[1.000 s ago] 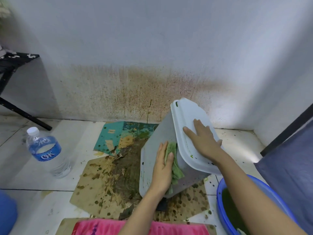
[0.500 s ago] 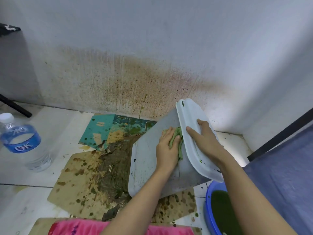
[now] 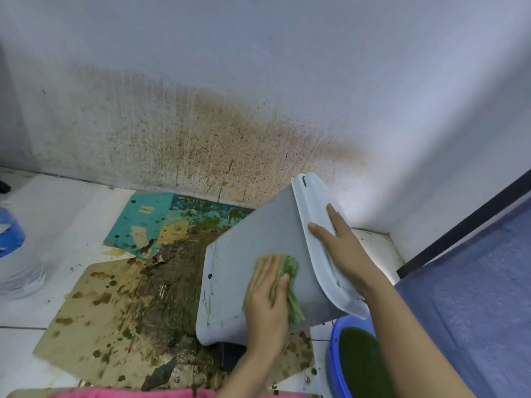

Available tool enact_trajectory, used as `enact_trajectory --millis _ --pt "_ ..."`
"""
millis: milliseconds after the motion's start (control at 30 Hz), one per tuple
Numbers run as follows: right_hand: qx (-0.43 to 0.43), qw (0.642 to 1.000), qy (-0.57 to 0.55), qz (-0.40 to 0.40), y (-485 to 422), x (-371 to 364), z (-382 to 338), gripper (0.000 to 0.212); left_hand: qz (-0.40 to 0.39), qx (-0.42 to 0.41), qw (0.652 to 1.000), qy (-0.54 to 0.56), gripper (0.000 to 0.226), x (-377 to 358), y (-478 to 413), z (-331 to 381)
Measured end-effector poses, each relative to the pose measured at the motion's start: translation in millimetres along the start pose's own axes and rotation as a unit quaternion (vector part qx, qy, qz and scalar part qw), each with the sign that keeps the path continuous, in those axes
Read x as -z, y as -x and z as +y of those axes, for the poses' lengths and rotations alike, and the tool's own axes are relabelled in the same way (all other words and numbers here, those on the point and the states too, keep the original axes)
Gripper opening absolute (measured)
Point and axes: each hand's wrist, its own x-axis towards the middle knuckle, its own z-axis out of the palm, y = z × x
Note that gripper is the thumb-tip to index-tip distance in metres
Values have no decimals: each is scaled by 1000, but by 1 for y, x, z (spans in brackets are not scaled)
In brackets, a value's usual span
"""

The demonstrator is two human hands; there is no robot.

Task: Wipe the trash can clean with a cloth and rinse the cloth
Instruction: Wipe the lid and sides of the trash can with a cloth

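Observation:
A pale grey trash can [image 3: 250,248] lies tilted on its side over stained cardboard, its white lid [image 3: 319,225] to the right. My left hand [image 3: 268,303] lies flat on a green cloth [image 3: 290,282], pressing it against the can's side wall. My right hand [image 3: 342,248] rests on the lid with straight fingers, steadying the can. A few dark specks mark the can's left edge.
A blue basin [image 3: 334,357] of dark green water stands at the lower right. Soiled cardboard sheets [image 3: 94,320] cover the floor under the can. A water bottle [image 3: 11,248] stands at the far left. The stained wall [image 3: 201,124] is behind, blue fabric [image 3: 471,297] on the right.
My left hand has slid the cloth down from beside the lid toward the middle of the can's side. My right hand stays on the lid. The view has shifted right.

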Motion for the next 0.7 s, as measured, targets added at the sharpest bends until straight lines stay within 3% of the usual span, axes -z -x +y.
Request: enact_trajectory --millis 100,300,500,700 --pt "3 1000 -3 0 -4 1 4 88 -57 -72 996 11 43 -21 -45 19" --pt "21 999 -40 -7 -8 7 7 84 -33 8 999 -11 46 -23 -141 -15" --pt "26 998 -55 33 -1 8 9 72 35 99 993 -56 46 -5 -77 -40" --pt "39 997 -56 44 1 4 9 71 -56 -62 996 36 40 -13 -34 9"
